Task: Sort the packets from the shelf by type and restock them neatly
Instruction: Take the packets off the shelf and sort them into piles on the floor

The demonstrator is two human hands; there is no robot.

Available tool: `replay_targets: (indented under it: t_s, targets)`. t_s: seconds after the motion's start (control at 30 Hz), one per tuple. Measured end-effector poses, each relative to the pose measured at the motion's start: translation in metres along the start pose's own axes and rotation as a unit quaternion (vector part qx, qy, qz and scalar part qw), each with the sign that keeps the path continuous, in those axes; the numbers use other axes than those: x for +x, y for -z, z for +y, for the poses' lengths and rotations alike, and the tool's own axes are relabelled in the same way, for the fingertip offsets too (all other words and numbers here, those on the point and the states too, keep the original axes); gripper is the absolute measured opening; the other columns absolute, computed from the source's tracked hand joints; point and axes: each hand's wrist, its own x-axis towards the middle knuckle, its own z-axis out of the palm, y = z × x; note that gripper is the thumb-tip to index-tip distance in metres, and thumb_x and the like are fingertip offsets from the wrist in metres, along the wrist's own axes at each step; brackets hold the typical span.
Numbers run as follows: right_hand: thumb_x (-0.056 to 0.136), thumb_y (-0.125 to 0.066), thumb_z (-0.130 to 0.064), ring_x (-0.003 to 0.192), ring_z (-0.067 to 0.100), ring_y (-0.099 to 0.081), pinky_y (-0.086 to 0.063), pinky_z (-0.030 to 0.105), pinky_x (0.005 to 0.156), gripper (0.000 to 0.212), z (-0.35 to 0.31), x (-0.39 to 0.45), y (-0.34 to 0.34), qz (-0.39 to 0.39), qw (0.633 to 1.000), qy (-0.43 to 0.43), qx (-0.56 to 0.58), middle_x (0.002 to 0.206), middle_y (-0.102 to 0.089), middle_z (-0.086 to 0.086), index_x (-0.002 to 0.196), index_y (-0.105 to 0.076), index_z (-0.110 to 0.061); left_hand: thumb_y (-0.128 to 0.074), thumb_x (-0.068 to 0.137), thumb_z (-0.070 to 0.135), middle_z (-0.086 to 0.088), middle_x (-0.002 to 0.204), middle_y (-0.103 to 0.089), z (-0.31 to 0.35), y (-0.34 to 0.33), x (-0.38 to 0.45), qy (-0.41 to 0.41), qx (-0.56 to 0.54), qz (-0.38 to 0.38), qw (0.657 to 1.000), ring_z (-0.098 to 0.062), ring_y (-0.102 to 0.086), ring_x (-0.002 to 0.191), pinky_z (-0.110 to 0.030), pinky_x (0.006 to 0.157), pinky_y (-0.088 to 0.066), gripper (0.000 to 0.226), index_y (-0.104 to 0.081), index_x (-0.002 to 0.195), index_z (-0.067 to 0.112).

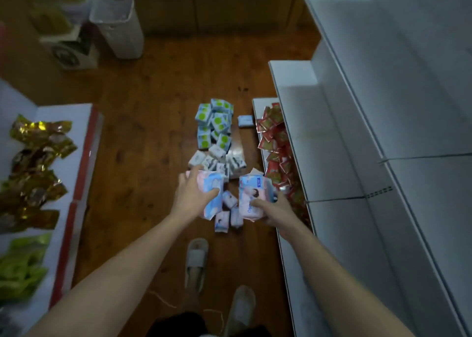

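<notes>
Head view: left hand [194, 192] and right hand [274, 209] each grip a soft, glossy pink-and-blue packet [212, 196] above the wooden floor [143, 142].

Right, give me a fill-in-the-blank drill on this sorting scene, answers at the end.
1. Each hand grips a pink-and-blue ____; left hand, right hand.
2. The packets with green dots lie piled on the wooden ____.
3. The red sachets lie on the ____ shelf of the white unit.

Answers: packet; floor; bottom

pink-blue packets [213, 196], red sachets [274, 137], brown floor [153, 106]
</notes>
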Motion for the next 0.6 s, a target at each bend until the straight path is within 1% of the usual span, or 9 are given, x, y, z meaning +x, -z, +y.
replay_targets:
  t_s: [0.07, 0.13, 0.2, 0.23, 0.3, 0.37, 0.43, 0.5, 0.6]
  targets:
    - [0.076, -0.082, -0.021, 0.091, 0.019, -0.070, -0.062, 0.039, 0.068, 0.059, 0.039, 0.010, -0.001, -0.013, 0.999, -0.045, -0.023, 0.113, -0.064, 0.002, 0.123, -0.046, -0.020, -0.073, 0.075, 0.044, -0.008, 0.115, -0.046, -0.032, -0.032, -0.006, 0.046, -0.004, 0.003, 0.999, -0.032, -0.049, 0.112, -0.033, 0.078, -0.039, 0.060, -0.046, 0.127, 0.033]
    - [0.081, -0.079, -0.021, 0.087, 0.015, -0.068, -0.057, 0.027, 0.053, 0.059, 0.080, 0.031, -0.004, -0.020, 0.996, -0.081, -0.026, 0.110, -0.060, -0.002, 0.126, -0.042, -0.022, -0.073, 0.076, 0.046, -0.007, 0.113, -0.045, -0.069, -0.069, -0.004, 0.099, -0.012, -0.016, 0.995, -0.032, -0.050, 0.109, -0.033, 0.077, -0.040, 0.058, -0.047, 0.126, 0.031]
    - [0.082, -0.078, -0.019, 0.089, 0.015, -0.067, -0.054, 0.024, 0.049, 0.061, 0.128, 0.057, -0.010, -0.009, 0.993, -0.117, -0.030, 0.118, -0.059, 0.002, 0.130, -0.040, -0.021, -0.074, 0.077, 0.044, -0.009, 0.112, -0.043, -0.111, -0.109, -0.004, 0.161, -0.009, -0.055, 0.985, -0.033, -0.050, 0.110, -0.035, 0.085, -0.044, 0.060, -0.047, 0.128, 0.027]
    - [0.082, -0.078, -0.018, 0.091, 0.017, -0.067, -0.055, 0.025, 0.051, 0.062, 0.152, 0.070, -0.014, -0.005, 0.991, -0.134, -0.030, 0.120, -0.058, 0.004, 0.131, -0.040, -0.020, -0.076, 0.076, 0.043, -0.009, 0.113, -0.042, -0.134, -0.129, -0.003, 0.194, -0.011, -0.078, 0.978, -0.034, -0.051, 0.110, -0.037, 0.090, -0.046, 0.062, -0.047, 0.128, 0.026]
    - [0.083, -0.077, -0.016, 0.099, 0.022, -0.067, -0.059, 0.029, 0.058, 0.062, 0.200, 0.098, -0.022, 0.005, 0.985, -0.170, -0.026, 0.115, -0.057, 0.002, 0.131, -0.038, -0.019, -0.078, 0.074, 0.040, -0.012, 0.121, -0.039, -0.178, -0.168, -0.003, 0.264, -0.011, -0.132, 0.955, -0.034, -0.051, 0.110, -0.039, 0.096, -0.046, 0.067, -0.044, 0.130, 0.024]
    - [0.084, -0.076, -0.013, 0.104, 0.024, -0.066, -0.061, 0.033, 0.065, 0.061, 0.244, 0.127, -0.030, 0.014, 0.980, -0.197, -0.037, 0.112, -0.056, 0.001, 0.129, -0.037, -0.018, -0.080, 0.073, 0.040, -0.013, 0.128, -0.036, -0.220, -0.205, -0.001, 0.313, 0.001, -0.179, 0.933, -0.034, -0.050, 0.114, -0.039, 0.099, -0.045, 0.073, -0.040, 0.133, 0.024]
    - [0.084, -0.075, -0.012, 0.104, 0.024, -0.066, -0.061, 0.033, 0.066, 0.059, 0.277, 0.152, -0.038, 0.022, 0.976, -0.207, -0.059, 0.118, -0.056, 0.005, 0.128, -0.036, -0.018, -0.078, 0.075, 0.041, -0.012, 0.133, -0.034, -0.253, -0.236, 0.001, 0.340, 0.001, -0.212, 0.916, -0.033, -0.046, 0.119, -0.040, 0.098, -0.044, 0.075, -0.036, 0.136, 0.024]
    - [0.085, -0.074, -0.011, 0.102, 0.022, -0.065, -0.059, 0.031, 0.064, 0.059, 0.300, 0.177, -0.046, 0.023, 0.972, -0.219, -0.076, 0.122, -0.055, 0.007, 0.130, -0.035, -0.015, -0.073, 0.080, 0.041, -0.012, 0.135, -0.033, -0.279, -0.261, 0.008, 0.358, -0.024, -0.223, 0.906, -0.033, -0.043, 0.122, -0.044, 0.100, -0.044, 0.074, -0.032, 0.138, 0.023]
    - [0.083, -0.074, -0.009, 0.106, 0.026, -0.065, -0.061, 0.040, 0.077, 0.065, 0.318, 0.222, -0.061, 0.026, 0.970, -0.219, -0.099, 0.128, -0.054, 0.011, 0.134, -0.034, -0.015, -0.072, 0.081, 0.041, -0.014, 0.136, -0.034, -0.304, -0.290, 0.035, 0.355, -0.045, -0.210, 0.910, -0.034, -0.042, 0.123, -0.046, 0.103, -0.042, 0.075, -0.030, 0.140, 0.023]
